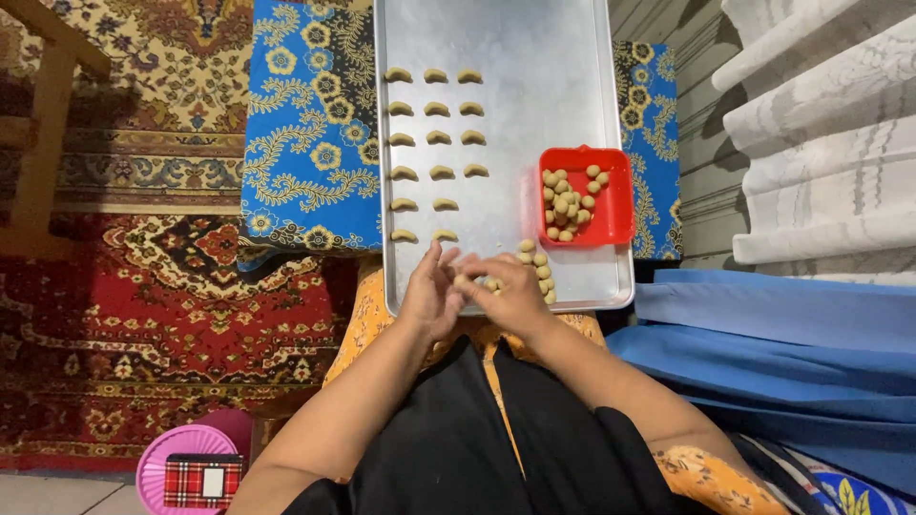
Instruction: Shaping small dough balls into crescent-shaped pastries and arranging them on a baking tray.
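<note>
Two hands work a small piece of dough over the near edge of a metal baking tray.

Seen from the head camera, the left hand [431,291] and right hand [510,294] meet with fingers curled inward, pinching a dough piece [465,279] between them at the tray's front rim. The baking tray [534,57] rests on a blue floral cushion [310,133]. Crescent-shaped dough pieces [437,140] lie in three neat columns on its left half. A red square container [615,221] holding dough balls [571,201] sits on the tray's right side, and loose dough balls [536,267] cluster just beside the right hand. A patterned red carpet [143,315] covers the floor at left.
</note>
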